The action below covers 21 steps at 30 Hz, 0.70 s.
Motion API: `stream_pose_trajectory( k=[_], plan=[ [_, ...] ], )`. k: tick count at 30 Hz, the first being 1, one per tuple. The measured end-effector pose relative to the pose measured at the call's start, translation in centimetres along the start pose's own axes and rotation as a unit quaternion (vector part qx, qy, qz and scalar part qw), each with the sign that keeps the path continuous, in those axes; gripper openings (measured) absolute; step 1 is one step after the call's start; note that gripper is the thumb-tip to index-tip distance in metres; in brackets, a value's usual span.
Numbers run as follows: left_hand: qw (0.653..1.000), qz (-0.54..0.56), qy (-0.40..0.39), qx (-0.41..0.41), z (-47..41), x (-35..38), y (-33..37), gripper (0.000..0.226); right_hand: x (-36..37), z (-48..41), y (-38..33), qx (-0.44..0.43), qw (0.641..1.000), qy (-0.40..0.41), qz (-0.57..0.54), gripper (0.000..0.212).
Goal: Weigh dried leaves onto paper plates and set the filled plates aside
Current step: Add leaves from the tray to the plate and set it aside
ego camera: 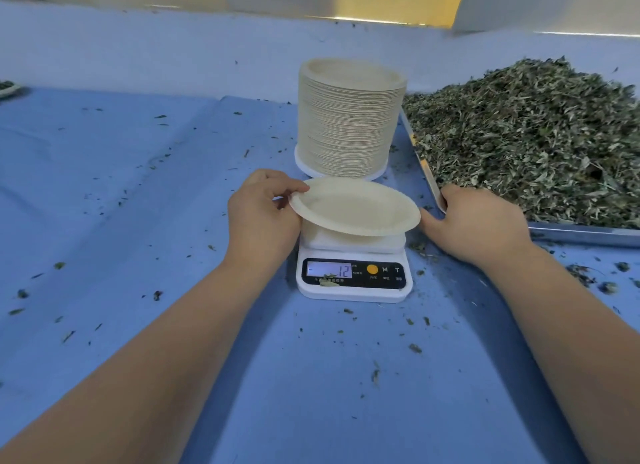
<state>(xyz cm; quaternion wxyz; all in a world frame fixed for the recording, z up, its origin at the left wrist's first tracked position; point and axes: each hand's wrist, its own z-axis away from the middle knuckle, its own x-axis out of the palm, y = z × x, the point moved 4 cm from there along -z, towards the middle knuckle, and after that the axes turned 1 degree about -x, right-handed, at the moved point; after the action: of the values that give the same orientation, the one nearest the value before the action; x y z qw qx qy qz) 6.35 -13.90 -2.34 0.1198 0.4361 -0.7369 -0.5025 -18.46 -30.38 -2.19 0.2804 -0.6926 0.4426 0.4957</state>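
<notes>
Hiding scale [353, 276] platform, tilted plate [355, 207], left hand [263, 217]

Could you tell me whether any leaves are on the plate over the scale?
No, the plate in the left hand is bare.

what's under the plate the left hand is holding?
The scale: its white platform sits beneath the empty plate, which the left hand holds tilted by the rim. The display and buttons show in front; most of the platform top is covered.
</notes>
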Motion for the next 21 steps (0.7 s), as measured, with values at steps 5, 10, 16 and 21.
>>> stream_pose_trajectory(
  k=[5, 10, 16, 21],
  plan=[
    [0.995, -0.031, -0.038, -0.085, -0.7, -0.6, -2.1, 0.046, 0.1, 0.0, 0.1, -0.005, 1.000, 0.014, -0.006, 0.052],
    [0.978, 0.087, 0.003, -0.189, -0.8, -1.0, -3.1, 0.031, 0.2, 0.1, 0.1, 0.001, 1.000, 0.010, -0.012, 0.052],
    [0.976, 0.122, -0.012, -0.180, -0.5, -0.1, -1.9, 0.027, -0.7, 0.2, 0.0, 0.027, 0.998, 0.065, 0.005, 0.057],
    [0.987, 0.060, -0.083, -0.121, 0.1, 0.5, -0.7, 0.023, 0.0, 0.1, 0.5, 0.019, 1.000, -0.012, -0.002, 0.065]
  ],
)
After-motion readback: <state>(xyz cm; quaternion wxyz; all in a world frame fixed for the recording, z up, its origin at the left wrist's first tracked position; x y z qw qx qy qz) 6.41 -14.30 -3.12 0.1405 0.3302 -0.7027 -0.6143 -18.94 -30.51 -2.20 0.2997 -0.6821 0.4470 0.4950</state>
